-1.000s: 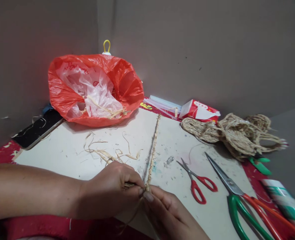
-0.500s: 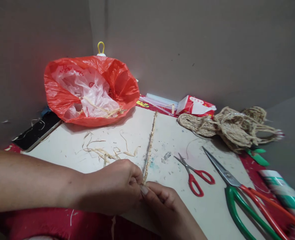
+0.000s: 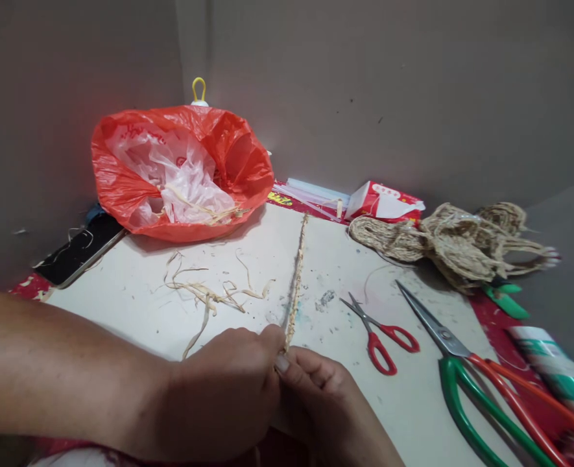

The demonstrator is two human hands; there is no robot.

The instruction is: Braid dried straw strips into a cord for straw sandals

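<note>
Straw-coloured braided cord [image 3: 297, 279] lies straight along the white board [image 3: 131, 305], near end pinched between left hand [image 3: 228, 389] and right hand [image 3: 323, 405], fingertips touching, both clenched on it. Loose straw strips [image 3: 209, 295] left; small red scissors [image 3: 381, 337] right.

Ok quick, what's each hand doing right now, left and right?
Left hand: closed, pinching the near end of the cord.
Right hand: closed, pinching the same end.
</note>
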